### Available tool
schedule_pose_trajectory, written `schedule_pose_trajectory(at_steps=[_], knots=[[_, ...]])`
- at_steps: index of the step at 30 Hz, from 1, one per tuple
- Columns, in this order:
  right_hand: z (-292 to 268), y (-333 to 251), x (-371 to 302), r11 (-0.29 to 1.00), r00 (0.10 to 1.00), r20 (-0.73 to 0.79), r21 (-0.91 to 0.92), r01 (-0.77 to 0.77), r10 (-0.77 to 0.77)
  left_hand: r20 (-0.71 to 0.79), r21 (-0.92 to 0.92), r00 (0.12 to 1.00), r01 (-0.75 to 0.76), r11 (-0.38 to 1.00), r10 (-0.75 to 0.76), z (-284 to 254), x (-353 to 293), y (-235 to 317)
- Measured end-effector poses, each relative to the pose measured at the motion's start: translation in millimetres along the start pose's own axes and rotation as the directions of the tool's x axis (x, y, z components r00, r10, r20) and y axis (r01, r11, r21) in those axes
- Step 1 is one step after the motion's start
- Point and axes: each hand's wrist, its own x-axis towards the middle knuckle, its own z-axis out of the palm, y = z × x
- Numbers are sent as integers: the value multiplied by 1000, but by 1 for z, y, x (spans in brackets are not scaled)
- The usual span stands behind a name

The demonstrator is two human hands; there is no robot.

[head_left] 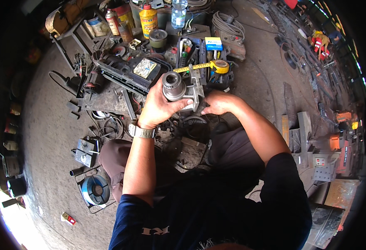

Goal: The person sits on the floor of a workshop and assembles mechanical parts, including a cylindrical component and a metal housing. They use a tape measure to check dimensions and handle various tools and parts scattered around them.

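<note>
A grey cast-metal housing (183,93) with a round ringed collar and a flat bracket at its right side is gripped in my left hand (156,105), the thumb laid across its near side. My right hand (218,102) is at the bracket's right edge, its fingers curled inward. Their tips are partly hidden, and whatever they hold cannot be made out. Just beyond the housing, a yellow tape measure (219,66) lies with some blade drawn out to the left. Beside it, an open dark toolbox (187,48) holds hand tools and a blue and yellow small box (214,43).
A low bench (104,102) on the left carries a dark tool case (129,75). Behind stand a yellow bottle (148,21), spray cans and a water bottle (179,14). Coiled cable (229,27) lies at the back. A blue wire spool (95,189) sits on the floor; scrap metal lines the right.
</note>
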Motion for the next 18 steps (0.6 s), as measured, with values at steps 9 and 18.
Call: schedule_pose_trajectory(at_steps=[9,18], knots=[[15,21,8,997,996,-59,-54,61,-64,24,-169,999,48,984,-44,4,2,-12],[14,26,14,996,992,-85,2,90,-90,-1,-146,1000,-29,989,29,1,5,-6]])
